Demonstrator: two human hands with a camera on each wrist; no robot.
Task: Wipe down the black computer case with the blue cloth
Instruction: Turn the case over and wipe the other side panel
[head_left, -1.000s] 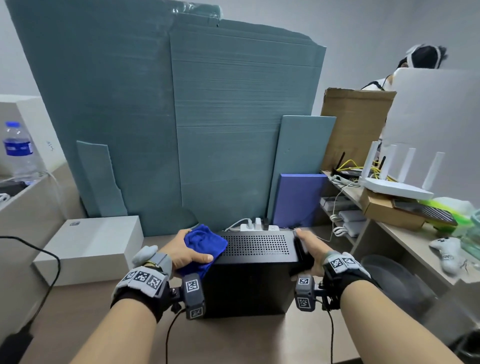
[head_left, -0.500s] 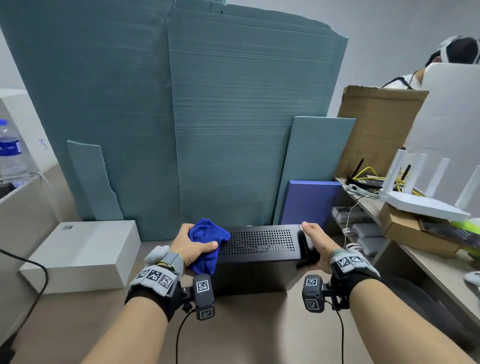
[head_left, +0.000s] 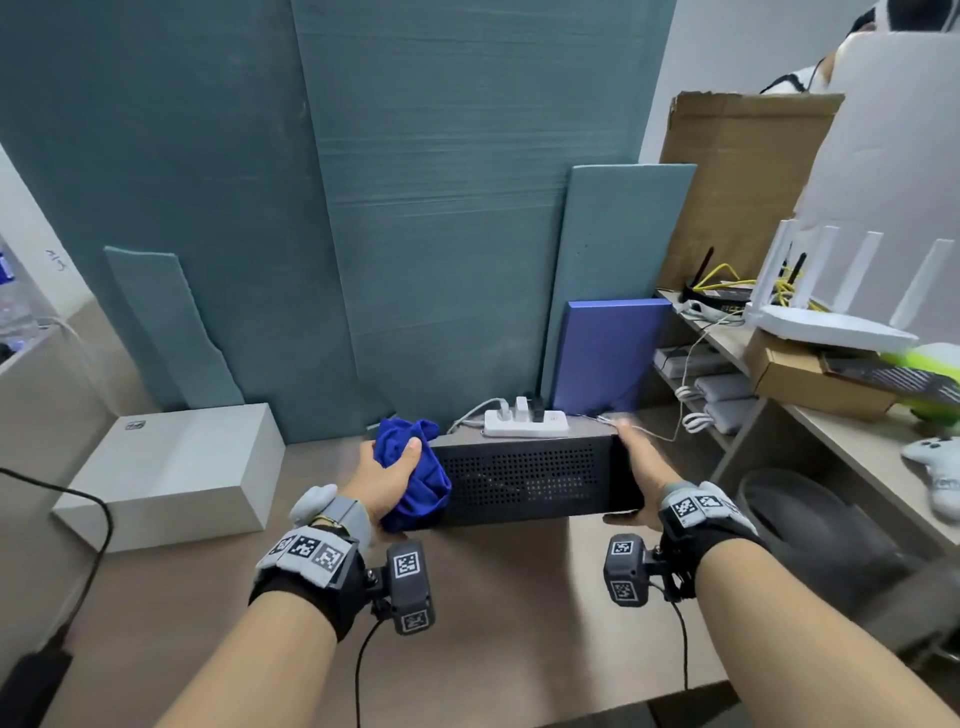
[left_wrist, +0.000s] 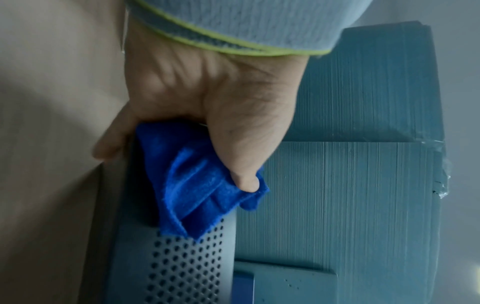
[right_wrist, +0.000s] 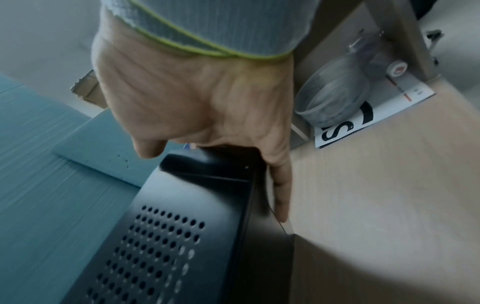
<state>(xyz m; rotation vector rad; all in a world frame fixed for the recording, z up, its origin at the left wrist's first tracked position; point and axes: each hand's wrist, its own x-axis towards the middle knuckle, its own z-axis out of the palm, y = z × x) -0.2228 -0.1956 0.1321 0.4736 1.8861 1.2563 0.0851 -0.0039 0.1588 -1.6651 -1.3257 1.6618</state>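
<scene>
The black computer case (head_left: 524, 478) lies low on the beige table (head_left: 493, 623), its perforated face (left_wrist: 182, 267) turned toward me. My left hand (head_left: 387, 470) grips the bunched blue cloth (head_left: 415, 483) and holds it against the case's left end; the thumb (left_wrist: 244, 183) presses on the cloth (left_wrist: 187, 185). My right hand (head_left: 636, 467) lies flat against the right end of the case (right_wrist: 168, 236), fingers (right_wrist: 281, 195) straight along the side and the thumb over the top edge. The case's back is hidden.
A white power strip (head_left: 524, 418) with plugs lies just behind the case. Teal foam boards (head_left: 441, 234) and a purple box (head_left: 608, 358) lean at the back. A white box (head_left: 171, 467) and a black cable (head_left: 98, 519) are at left. A shelf with a router (head_left: 831, 327) and a bin (head_left: 810, 519) stand right.
The case has been tipped from upright, vent face on top, to lying low with the vent face toward me. Both hands stayed on its ends, the left still holding the cloth.
</scene>
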